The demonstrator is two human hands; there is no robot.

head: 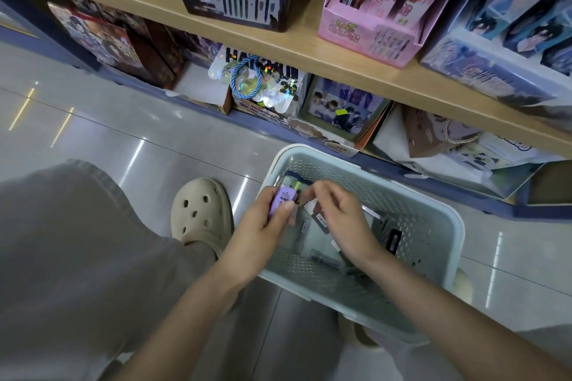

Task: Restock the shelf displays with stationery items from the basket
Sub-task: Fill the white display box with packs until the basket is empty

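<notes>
A pale blue perforated basket (433, 219) stands on the floor below the shelves, with several dark stationery packs (322, 257) lying in it. Over its near left corner my left hand (263, 223) grips a small purple stationery pack (283, 199) between thumb and fingers. My right hand (337, 213) is just beside it, its fingertips pinched at the pack's right edge, on a small dark item I cannot make out. Above, a wooden shelf (309, 49) holds display boxes: a dark blue pen box (235, 0) and a pink pen box (371, 28).
The lower shelf holds printed gift boxes, a holographic pack with a blue cord ring (247, 80) and a framed picture box (340, 105). My beige clog (201, 213) and grey trouser leg stand left of the basket on a glossy tiled floor (93, 133).
</notes>
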